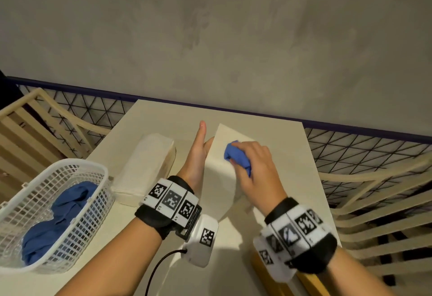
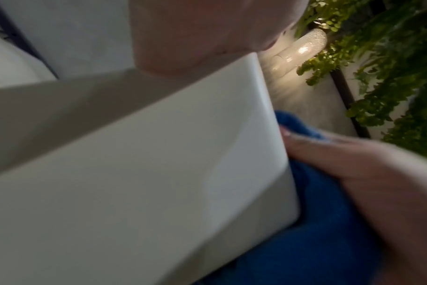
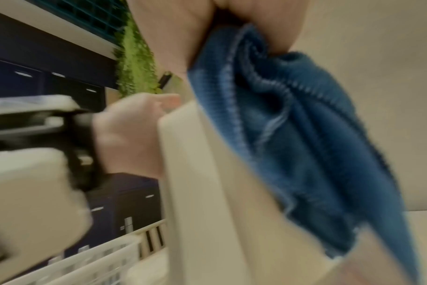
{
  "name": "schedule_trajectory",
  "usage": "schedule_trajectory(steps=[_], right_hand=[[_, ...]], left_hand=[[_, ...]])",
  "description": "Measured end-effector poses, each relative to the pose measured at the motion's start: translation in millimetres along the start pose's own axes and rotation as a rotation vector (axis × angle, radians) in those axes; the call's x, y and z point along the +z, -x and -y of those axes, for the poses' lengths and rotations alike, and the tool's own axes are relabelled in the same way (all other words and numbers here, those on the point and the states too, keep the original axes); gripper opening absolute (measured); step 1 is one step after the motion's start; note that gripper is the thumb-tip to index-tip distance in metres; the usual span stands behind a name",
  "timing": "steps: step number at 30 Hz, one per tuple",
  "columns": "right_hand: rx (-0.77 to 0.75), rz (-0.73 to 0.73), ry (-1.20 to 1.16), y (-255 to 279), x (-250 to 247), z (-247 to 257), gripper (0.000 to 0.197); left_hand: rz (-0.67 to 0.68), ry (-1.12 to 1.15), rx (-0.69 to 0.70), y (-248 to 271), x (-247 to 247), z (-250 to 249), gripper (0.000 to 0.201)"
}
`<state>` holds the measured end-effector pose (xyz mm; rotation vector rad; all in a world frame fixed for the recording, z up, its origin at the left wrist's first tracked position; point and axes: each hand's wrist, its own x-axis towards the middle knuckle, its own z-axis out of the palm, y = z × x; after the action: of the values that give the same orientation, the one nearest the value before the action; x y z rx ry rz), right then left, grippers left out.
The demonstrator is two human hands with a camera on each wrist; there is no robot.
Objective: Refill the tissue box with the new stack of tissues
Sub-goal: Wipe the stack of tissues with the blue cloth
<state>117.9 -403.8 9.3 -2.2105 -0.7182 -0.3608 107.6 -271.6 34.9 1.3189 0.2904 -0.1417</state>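
Note:
A plain white tissue box stands tilted on the white table, with a shadow under its near end. My left hand holds its left side, one finger stretched forward and the thumb hooked over the top edge. My right hand grips a bunched blue cloth and presses it on the box's upper face. In the wrist views the cloth lies against the box. The new stack of white tissues lies left of the box.
A white plastic basket holding more blue cloth sits at the table's left front. A yellowish wooden piece shows at the near right edge. A wire-mesh fence and slatted wooden furniture flank the table; a grey wall stands behind it.

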Motion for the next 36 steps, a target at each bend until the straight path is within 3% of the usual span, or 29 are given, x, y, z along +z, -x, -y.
schedule_trajectory(steps=[5, 7, 11, 16, 18, 21, 26, 29, 33, 36], right_hand=[[-0.109, 0.084, -0.004, -15.7, 5.8, 12.7, 0.033], [-0.041, 0.072, -0.009, -33.9, 3.8, 2.4, 0.030], [0.050, -0.010, 0.002, -47.1, -4.2, -14.6, 0.024], [-0.131, 0.156, -0.068, -8.9, 4.7, 16.4, 0.034], [-0.152, 0.179, -0.099, -13.3, 8.0, 20.8, 0.036], [-0.050, 0.157, -0.100, -35.8, 10.9, 14.1, 0.031], [0.143, 0.063, -0.032, -55.8, 4.1, -18.3, 0.027], [0.267, 0.076, -0.062, -46.5, 0.4, -27.8, 0.028], [0.215, 0.001, -0.170, -32.1, 6.7, -11.0, 0.028], [0.292, -0.031, -0.268, -33.5, 7.9, -9.2, 0.031]], left_hand=[[-0.067, -0.123, 0.104, -10.5, 9.3, 5.3, 0.063], [-0.065, -0.106, 0.147, -11.6, 10.2, 6.2, 0.060], [-0.020, -0.056, 0.094, -11.6, 4.6, 9.1, 0.060], [-0.038, 0.060, 0.078, -11.3, -5.6, 6.1, 0.072], [-0.072, 0.021, 0.112, -11.6, -7.1, 6.2, 0.066], [-0.069, -0.074, 0.171, -7.8, -2.4, 5.0, 0.057], [-0.012, -0.213, 0.164, 4.2, -5.3, 11.5, 0.015], [0.019, -0.385, 0.168, 6.2, -10.8, 16.6, 0.021], [0.079, -0.600, 0.204, 11.4, -5.8, 17.7, 0.043], [0.119, -0.689, 0.228, 14.6, -3.4, 19.0, 0.050]])
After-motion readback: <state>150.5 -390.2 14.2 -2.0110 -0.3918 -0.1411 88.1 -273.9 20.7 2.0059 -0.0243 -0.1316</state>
